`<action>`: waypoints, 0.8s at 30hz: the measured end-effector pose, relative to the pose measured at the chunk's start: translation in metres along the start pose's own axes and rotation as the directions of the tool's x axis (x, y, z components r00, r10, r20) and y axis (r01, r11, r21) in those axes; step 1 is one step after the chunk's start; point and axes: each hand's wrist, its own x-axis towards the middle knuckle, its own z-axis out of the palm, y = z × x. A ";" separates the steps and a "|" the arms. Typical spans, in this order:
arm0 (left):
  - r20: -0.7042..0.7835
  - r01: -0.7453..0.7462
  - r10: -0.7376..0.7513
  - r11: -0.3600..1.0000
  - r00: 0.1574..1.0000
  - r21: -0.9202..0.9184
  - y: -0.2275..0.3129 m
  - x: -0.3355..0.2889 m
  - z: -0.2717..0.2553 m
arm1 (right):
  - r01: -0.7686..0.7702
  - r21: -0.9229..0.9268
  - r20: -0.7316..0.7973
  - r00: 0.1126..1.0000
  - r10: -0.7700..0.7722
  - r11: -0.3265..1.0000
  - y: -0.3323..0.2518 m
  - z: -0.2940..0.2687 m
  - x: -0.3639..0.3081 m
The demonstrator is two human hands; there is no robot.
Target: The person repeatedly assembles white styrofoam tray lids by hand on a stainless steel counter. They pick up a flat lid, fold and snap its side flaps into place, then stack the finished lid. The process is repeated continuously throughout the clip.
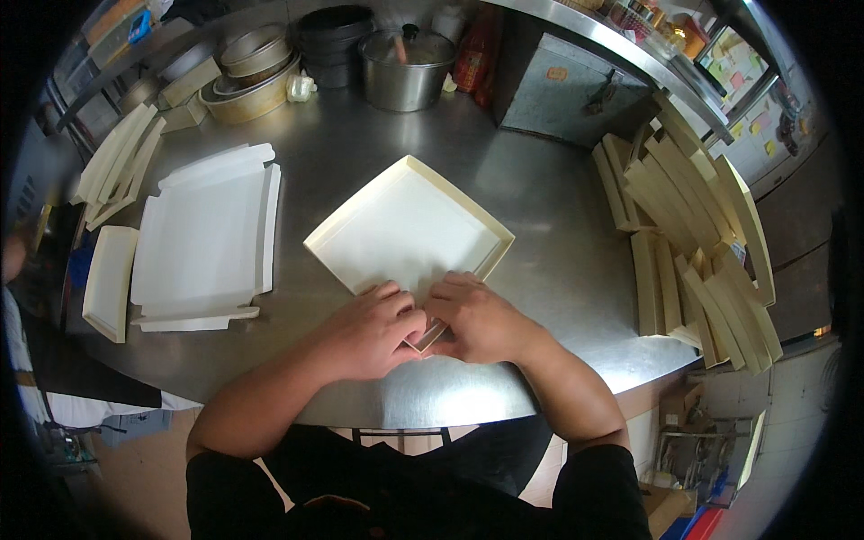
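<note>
A shallow square cardboard tray (407,220), white inside with cream walls, lies turned cornerwise on the steel table in front of me. Its walls stand up around the far sides. My left hand (373,331) and my right hand (472,317) meet at its nearest corner, both with fingers bent and closed on the cardboard walls. Between them the tip of that corner shows; the fingertips inside the tray are partly hidden. To the left lies a flat white cardboard blank (205,236) with its edge flaps partly raised.
Folded cardboard trays are piled on the right (693,225); several more stand at the left edge (112,279). Along the back are metal pans (252,76), a steel pot (408,76) and a grey metal box (571,90). Someone's arm and clothing show at far left.
</note>
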 end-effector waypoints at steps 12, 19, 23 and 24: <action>0.048 -0.042 0.042 0.999 0.998 0.013 -0.004 -0.002 -0.003 | 0.121 0.184 0.003 0.992 -0.124 0.976 0.016 -0.001 -0.005; -0.042 -0.073 0.081 0.984 0.996 0.160 0.002 0.004 0.006 | 0.168 0.254 -0.311 0.947 -0.084 0.953 0.044 -0.012 -0.015; -0.277 0.098 0.086 0.804 0.957 0.586 0.009 0.013 0.013 | -0.025 0.166 -0.782 0.605 0.148 0.986 0.066 -0.020 -0.023; -0.386 0.126 0.125 0.817 0.914 0.563 0.010 0.013 0.005 | -0.088 0.176 -0.842 0.503 0.197 0.980 0.078 -0.018 -0.026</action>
